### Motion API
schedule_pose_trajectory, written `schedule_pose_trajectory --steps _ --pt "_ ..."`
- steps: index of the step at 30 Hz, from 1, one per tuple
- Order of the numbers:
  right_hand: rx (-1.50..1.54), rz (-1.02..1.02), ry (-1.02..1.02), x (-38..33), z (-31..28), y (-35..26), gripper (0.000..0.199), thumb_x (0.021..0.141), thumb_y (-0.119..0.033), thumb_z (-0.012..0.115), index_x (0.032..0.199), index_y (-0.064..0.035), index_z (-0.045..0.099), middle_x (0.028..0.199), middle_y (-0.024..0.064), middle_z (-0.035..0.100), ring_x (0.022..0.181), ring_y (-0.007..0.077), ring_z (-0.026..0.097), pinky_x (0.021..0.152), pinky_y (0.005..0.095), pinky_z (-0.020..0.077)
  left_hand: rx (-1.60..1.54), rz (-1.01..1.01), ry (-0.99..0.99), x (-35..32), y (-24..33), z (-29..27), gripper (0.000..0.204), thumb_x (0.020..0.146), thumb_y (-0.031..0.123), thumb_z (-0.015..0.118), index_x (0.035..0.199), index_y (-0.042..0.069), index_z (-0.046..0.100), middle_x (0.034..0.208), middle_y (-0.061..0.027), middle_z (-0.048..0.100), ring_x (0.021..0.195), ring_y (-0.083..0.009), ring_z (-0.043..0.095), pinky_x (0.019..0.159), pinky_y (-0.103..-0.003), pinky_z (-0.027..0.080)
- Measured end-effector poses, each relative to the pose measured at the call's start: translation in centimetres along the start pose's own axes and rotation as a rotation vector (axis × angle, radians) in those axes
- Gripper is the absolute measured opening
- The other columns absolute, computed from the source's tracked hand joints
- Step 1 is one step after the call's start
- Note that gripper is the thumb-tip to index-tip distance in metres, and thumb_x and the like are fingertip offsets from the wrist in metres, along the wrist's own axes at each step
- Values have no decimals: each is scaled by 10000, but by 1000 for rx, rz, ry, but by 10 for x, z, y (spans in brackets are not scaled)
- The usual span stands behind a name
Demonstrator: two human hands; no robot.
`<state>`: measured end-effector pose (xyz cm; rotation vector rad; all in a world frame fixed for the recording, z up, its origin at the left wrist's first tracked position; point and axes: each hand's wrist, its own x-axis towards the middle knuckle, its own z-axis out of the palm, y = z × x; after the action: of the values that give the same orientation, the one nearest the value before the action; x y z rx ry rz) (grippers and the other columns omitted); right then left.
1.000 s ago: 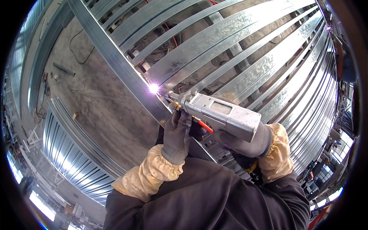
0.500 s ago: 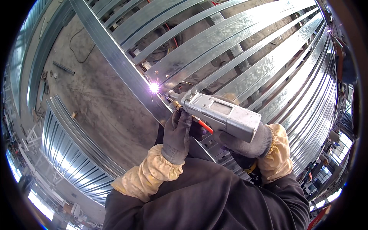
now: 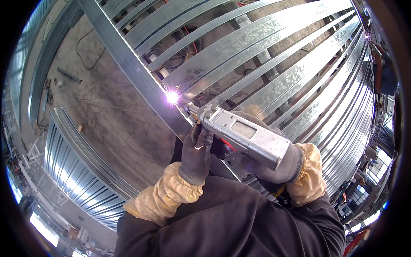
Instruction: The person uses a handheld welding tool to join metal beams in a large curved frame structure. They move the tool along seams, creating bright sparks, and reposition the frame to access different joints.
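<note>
A grey handheld welding gun (image 3: 246, 130) points up and left, with a bright violet-white weld spark (image 3: 172, 98) at its tip. The spark burns where a crosswise metal slat meets the long galvanized side rail (image 3: 128, 64). My right hand (image 3: 278, 165), in a grey glove with a tan cuff, is wrapped round the gun's grip under its rear; the body hides most of the fingers. Just behind the nozzle my left hand (image 3: 197, 147), gloved alike, is closed at the underside of the gun's front. A red piece (image 3: 228, 144) shows below the body.
Rows of galvanized slats (image 3: 257, 38) make up the frame to the right. On the concrete floor lie a cable (image 3: 83, 64), a short tube (image 3: 69, 74) and stacked metal profiles (image 3: 81, 188). At the far right a person (image 3: 385, 73) works beside another violet spark (image 3: 367, 36).
The gun's rear has shifted slightly down and left, and the red piece is more hidden. The spark stays at about the same place, with fewer flying sparks.
</note>
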<state>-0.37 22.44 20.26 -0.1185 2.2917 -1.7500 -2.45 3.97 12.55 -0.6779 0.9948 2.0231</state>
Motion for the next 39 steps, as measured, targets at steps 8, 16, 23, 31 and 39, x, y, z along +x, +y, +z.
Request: schedule_pose_trajectory --steps 8,16,23,31,39 --pt "54 107 -66 -1 2 -13 669 871 -124 664 1431 32 333 1146 162 640 941 251 690 785 316 542 15 -1 -70 -2 -2 -11 346 1004 212 484 1260 -20 494 1026 -84 636 858 -136 664 694 -264 565" --pt "13 72 -55 4 14 -27 667 858 -79 689 1414 39 338 1205 159 601 1009 245 667 812 305 533 149 49 -140 -1 0 -24 420 1026 287 461 1298 -32 473 953 -34 626 837 -80 609 693 -226 503" --pt "-76 140 -13 0 24 -32 654 858 -117 696 1400 36 364 1109 167 650 917 259 699 768 312 551 142 65 -214 1 3 -26 409 1027 342 446 1197 -24 505 849 -79 646 648 -121 622 583 -248 504" --pt "-49 129 42 -1 30 -32 644 852 -116 662 1407 29 368 1068 163 674 888 279 707 758 325 548 136 11 -233 1 10 -25 371 1030 323 447 1171 -13 518 795 -58 616 597 -107 580 528 -240 468" --pt "-114 147 43 -2 36 -37 667 862 -146 657 1423 28 340 1061 171 668 889 289 699 756 328 543 74 -2 -270 2 11 -29 319 1031 293 457 1154 6 521 785 -80 637 588 -130 606 509 -256 480"
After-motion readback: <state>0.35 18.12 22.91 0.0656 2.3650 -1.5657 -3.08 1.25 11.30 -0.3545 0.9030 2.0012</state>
